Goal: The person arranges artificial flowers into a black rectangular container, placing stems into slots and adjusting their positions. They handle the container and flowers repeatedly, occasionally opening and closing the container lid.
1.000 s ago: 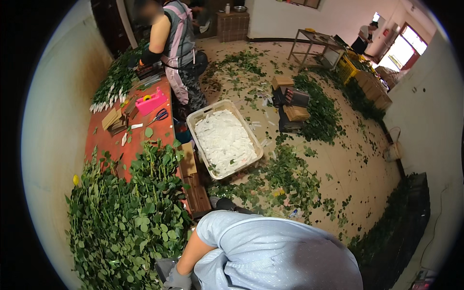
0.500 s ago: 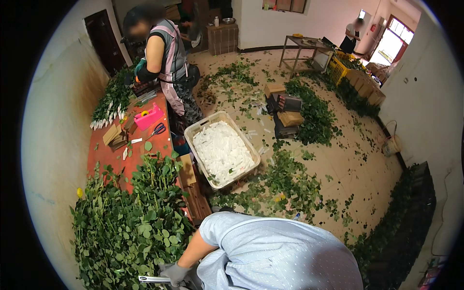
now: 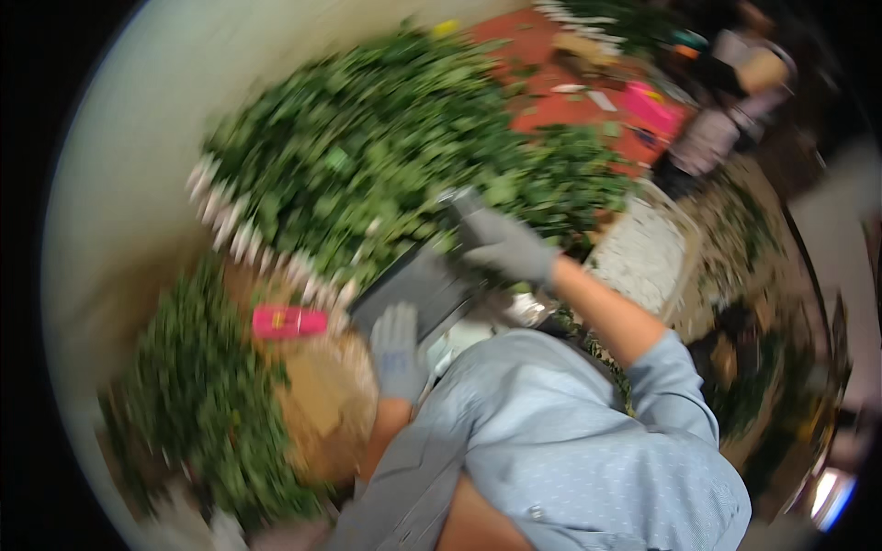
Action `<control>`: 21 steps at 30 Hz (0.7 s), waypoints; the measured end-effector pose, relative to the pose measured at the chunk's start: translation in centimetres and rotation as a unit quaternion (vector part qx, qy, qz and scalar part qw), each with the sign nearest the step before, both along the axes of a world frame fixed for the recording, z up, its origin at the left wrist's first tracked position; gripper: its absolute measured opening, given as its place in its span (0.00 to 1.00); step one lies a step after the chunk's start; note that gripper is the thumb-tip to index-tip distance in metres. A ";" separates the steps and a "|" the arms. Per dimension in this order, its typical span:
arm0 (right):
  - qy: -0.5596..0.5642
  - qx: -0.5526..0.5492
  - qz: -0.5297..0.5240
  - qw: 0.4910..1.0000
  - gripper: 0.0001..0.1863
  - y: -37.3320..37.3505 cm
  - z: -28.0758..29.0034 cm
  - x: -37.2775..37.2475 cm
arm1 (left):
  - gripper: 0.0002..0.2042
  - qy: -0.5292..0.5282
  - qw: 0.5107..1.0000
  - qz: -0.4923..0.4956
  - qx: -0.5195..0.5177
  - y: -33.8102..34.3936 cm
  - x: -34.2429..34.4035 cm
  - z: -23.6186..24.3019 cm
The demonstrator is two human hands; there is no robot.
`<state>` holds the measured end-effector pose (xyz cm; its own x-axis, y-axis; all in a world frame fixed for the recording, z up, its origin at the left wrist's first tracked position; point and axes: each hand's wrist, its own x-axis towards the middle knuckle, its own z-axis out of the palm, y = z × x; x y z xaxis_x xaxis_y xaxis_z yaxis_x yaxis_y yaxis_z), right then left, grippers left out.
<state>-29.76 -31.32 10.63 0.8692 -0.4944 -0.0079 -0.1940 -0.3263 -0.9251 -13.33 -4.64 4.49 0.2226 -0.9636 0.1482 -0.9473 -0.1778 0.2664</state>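
Observation:
My left hand [image 3: 398, 354], in a grey glove, lies flat with fingers stretched out against the near side of a dark grey panel [image 3: 415, 292]. My right hand [image 3: 503, 243], gloved the same way, is closed around a slim silver stapler-like tool [image 3: 458, 196]; blur hides its exact kind. This hand is above the panel's far right corner, by the leafy stems. A large heap of green leafy stems [image 3: 367, 138] covers the table beyond both hands. Pale wrapped tips [image 3: 243, 239] line the heap's left edge. A pink tape dispenser [image 3: 289, 321] lies left of the panel.
Another leafy pile [image 3: 197, 395] stands at lower left, beside a brown cardboard piece [image 3: 317, 390]. A crate of white pieces [image 3: 643, 248] is at right. Farther off, a co-worker [image 3: 726, 110] stands by the red tabletop [image 3: 524, 119], which holds another pink dispenser [image 3: 654, 106].
My view has swung left to the table, blurring the picture. Both gloved hands and the dark panel now show; the right hand, still gripping the silver tool, is over the leafy stems.

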 end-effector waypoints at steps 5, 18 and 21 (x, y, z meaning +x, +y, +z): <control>0.288 -0.055 0.045 0.955 0.29 0.3 -1.9 2.1 | 0.36 -0.015 0.999 0.043 0.026 2.1 1.7 -3.1; 0.470 -0.191 0.335 0.794 0.18 -2.6 0.5 5.5 | 0.35 0.007 0.997 0.076 0.004 1.0 -0.9 -1.5; 0.421 -0.195 0.370 0.805 0.18 -2.9 -0.2 5.9 | 0.34 0.009 0.997 0.075 0.002 1.3 -0.8 -1.5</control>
<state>-23.83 -34.23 10.44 0.6949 0.0486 -0.7175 -0.3183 -0.8739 -0.3674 -14.17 -3.36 2.94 0.3672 -0.9198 0.1384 -0.9049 -0.3188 0.2822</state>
